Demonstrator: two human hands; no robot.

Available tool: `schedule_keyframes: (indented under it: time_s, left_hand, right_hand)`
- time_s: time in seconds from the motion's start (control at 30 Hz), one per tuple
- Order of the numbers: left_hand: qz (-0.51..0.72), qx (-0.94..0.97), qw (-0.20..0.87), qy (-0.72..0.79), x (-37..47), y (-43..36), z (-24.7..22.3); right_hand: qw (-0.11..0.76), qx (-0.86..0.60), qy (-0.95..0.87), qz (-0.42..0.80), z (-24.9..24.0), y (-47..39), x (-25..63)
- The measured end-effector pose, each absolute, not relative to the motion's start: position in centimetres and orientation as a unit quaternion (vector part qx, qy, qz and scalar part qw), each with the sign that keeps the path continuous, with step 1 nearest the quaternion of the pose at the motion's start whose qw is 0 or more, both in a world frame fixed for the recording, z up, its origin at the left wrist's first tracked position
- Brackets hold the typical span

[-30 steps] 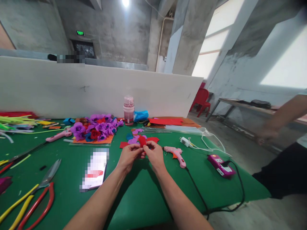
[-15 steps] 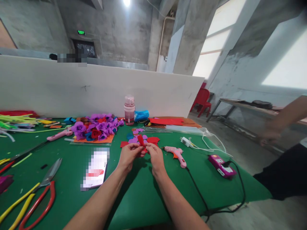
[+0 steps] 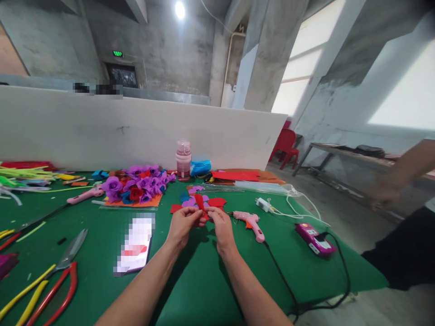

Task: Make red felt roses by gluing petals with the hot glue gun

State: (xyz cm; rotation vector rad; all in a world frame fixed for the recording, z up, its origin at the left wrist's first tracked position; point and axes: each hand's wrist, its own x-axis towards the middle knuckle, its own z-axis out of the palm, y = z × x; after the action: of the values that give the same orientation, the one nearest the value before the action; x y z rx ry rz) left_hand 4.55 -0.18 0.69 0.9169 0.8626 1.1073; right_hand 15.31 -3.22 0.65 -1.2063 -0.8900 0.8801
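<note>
My left hand point(image 3: 183, 224) and my right hand point(image 3: 220, 226) meet over the green table, fingers closed on a small red piece point(image 3: 199, 202) that sticks up between them. Fingertips of both hands nearly touch. Just behind them lie purple petal pieces point(image 3: 189, 202) and a red cut piece point(image 3: 217, 202). A pink glue gun point(image 3: 250, 222) rests right of my right hand. A phone point(image 3: 136, 242) with a lit, blurred screen lies left of my left hand. Purple, red and blue flowers point(image 3: 139, 183) are heaped further back on the left.
Open shears point(image 3: 68, 258) lie at the front left. A second pink tool point(image 3: 84, 195) is behind them. A pink bottle point(image 3: 183, 160) stands near the white board point(image 3: 142, 129). At right are a white plug point(image 3: 264, 204), a purple power strip point(image 3: 314, 240), cords and a person's arm point(image 3: 404, 174).
The view has tilted slightly up, so the table things sit a little lower. My hands keep hold of the red piece, with the fingers barely shifted. The other person's arm has moved slightly.
</note>
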Motion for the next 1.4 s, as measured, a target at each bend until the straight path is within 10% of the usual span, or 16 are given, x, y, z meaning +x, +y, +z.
schedule_keyframes:
  time_s: [0.7,1.13,1.4]
  left_hand:
    - [0.503,0.412,0.659,0.377,4.4,-0.2,0.9]
    - [0.518,0.436,0.619,0.397,4.0,-0.2,1.1]
    - [0.528,0.405,0.632,0.398,3.6,0.1,1.5]
  right_hand:
    - [0.638,-0.528,-0.412,0.38,1.1,-3.7,14.8]
    - [0.482,-0.625,-0.609,0.073,1.6,-6.3,12.5]
    - [0.52,-0.593,-0.605,0.11,2.0,-4.9,13.4]
